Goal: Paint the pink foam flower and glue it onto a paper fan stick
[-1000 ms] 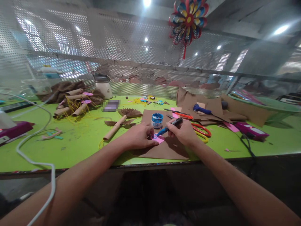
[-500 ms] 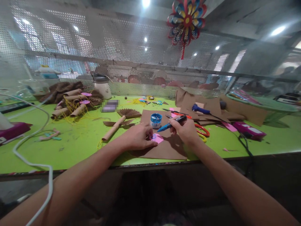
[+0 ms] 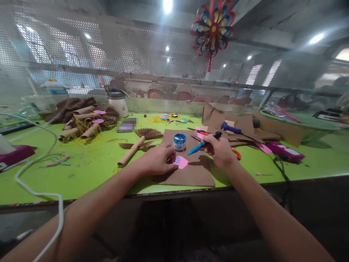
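Observation:
Between the thumb and fingers of my left hand (image 3: 160, 159) is the left edge of a small pink paper piece (image 3: 183, 163) with blue lines drawn on it. The paper lies on a sheet of brown cardboard (image 3: 188, 177). My right hand (image 3: 219, 148) grips a blue and black marker (image 3: 201, 145), its tip pointing left, above the cardboard and apart from the paper. Just behind the paper stands an open jar of blue paint (image 3: 180, 141). Scissors with red handles (image 3: 236, 153) are partly hidden behind my right hand.
To the left lie a brown paper fan figure (image 3: 133, 149) and a pile of cardboard rolls (image 3: 86, 120) with yellow string. A blue glue gun (image 3: 231, 127) rests on brown cardboard at the right, near a green basket (image 3: 316, 127). A white cable (image 3: 58, 203) crosses my left forearm.
My right hand has shifted slightly right, carrying the marker tip farther from the pink paper. My left hand stays at the paper. The view has tilted and turned a little.

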A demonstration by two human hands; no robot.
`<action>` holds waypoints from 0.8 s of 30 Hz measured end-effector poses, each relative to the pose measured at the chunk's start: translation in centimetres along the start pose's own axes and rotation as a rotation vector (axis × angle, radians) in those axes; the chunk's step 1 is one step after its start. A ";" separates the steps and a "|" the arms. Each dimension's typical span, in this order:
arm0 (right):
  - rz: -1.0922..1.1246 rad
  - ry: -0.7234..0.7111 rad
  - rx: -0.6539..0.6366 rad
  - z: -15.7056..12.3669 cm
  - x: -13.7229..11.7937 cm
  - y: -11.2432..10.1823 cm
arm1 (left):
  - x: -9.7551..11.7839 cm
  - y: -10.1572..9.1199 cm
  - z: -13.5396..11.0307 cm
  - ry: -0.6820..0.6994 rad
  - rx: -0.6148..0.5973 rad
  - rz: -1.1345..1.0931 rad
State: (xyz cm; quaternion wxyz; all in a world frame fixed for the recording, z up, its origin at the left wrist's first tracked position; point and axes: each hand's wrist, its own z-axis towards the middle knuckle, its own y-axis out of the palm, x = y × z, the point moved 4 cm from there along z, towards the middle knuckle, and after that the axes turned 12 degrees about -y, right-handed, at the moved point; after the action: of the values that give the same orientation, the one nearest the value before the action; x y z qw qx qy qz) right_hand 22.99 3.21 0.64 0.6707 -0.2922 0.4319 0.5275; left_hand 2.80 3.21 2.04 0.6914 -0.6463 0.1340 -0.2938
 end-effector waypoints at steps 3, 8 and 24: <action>0.019 -0.008 0.023 0.2 0.0 -0.3 | 0.4 -0.2 -0.1 0.065 0.017 -0.056; 0.067 -0.017 0.070 0.3 -0.1 -0.5 | 0.6 0.1 -0.2 0.075 -0.069 -0.135; 0.093 -0.017 0.063 -0.1 -0.6 -0.1 | 0.7 1.0 0.6 0.039 -0.059 -0.135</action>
State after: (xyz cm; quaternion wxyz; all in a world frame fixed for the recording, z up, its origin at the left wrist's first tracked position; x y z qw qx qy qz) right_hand 23.02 2.88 1.11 0.6579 -0.2460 0.4557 0.5468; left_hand 3.94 3.31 1.31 0.6479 -0.6681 0.1121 -0.3483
